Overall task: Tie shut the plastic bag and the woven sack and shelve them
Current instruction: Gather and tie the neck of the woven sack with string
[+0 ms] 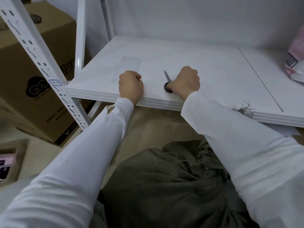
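- The left hand (130,86) and the right hand (185,83) are rested on the shelf (205,63), near its front edge.
- The scissors (167,80) are held in the right hand, between the two hands.
- The sack (164,186) is placed on the floor before the shelf.
- A cardboard box (32,76) is stood left of the shelf.

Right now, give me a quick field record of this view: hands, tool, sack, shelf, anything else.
left hand: fist resting on the shelf near the front edge, nothing visible in it
right hand: grips scissors by the black handle, blade pointing away
sack: dark, on the floor below the shelf, top gathered; tie not discernible
shelf: white; pink-and-white packet at its right end, frayed fibres at the front edge
cardboard box: left of the rack
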